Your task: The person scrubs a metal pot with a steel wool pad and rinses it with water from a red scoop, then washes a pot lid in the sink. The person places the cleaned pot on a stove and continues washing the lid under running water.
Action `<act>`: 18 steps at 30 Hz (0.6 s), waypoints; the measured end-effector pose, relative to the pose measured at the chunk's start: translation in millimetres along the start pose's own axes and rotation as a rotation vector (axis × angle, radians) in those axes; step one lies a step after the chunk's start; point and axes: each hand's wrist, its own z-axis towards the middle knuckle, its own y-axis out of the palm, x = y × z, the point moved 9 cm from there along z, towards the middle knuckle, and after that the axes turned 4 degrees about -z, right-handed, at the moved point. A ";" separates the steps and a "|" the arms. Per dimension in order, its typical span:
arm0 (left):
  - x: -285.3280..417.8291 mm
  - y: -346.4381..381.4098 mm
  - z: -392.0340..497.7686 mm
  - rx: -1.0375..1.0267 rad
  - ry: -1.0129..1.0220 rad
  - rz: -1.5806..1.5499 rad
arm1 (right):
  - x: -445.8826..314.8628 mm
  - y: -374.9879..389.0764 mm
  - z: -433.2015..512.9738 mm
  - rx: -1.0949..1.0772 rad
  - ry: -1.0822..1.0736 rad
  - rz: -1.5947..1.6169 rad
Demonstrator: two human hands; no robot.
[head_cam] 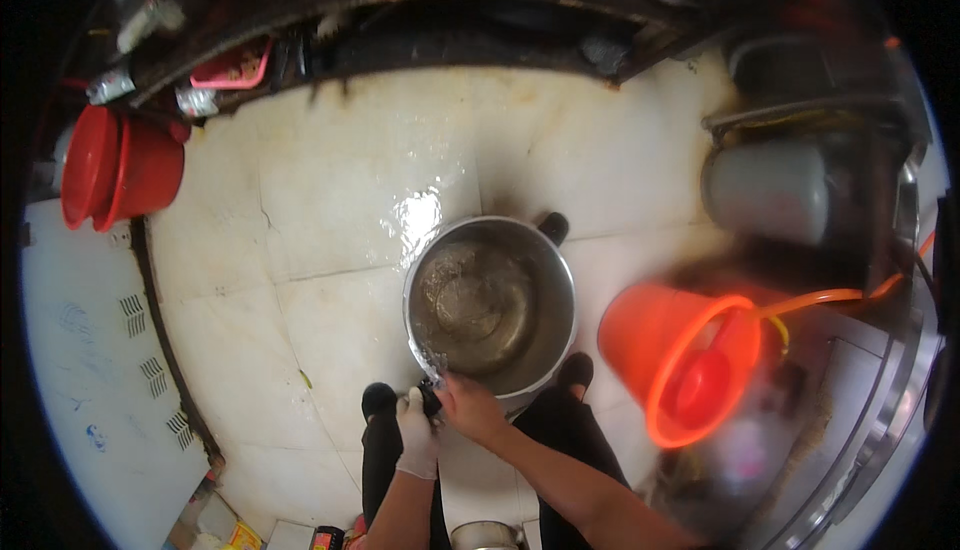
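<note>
A large metal pot [551, 325] with black side handles stands on the tiled floor between my feet. Its inside looks wet, with murky liquid or wet sheen over the bottom. My left hand [415, 430], in a pale thin glove, is closed around the near black handle [430, 397]. Bare and close beside it, my right hand [469, 411] is at the near rim, its fingertips by that handle. Something clear and shiny [436, 364] shows on the rim there; whether it is water or film I cannot tell, nor whether the right fingers grip anything.
At right stands an orange bucket [637, 332] with a red dipper [701, 388] inside and an orange hose [825, 296] behind. Beyond it is a grey bucket [769, 186]. Red basins [150, 167] lean at left. Wet floor tiles [360, 197] shine beyond the pot.
</note>
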 end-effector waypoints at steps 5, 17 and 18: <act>-3.8 64.9 -77.3 0.008 -0.024 -0.130 | -0.9 -111.1 -5.3 -0.091 -0.064 -0.428; 73.6 354.7 -160.2 -0.368 0.602 0.019 | 81.0 -299.3 83.6 0.512 0.081 0.105; 65.7 377.3 -157.4 -0.400 0.602 0.071 | 103.2 -305.1 83.7 0.564 0.119 0.165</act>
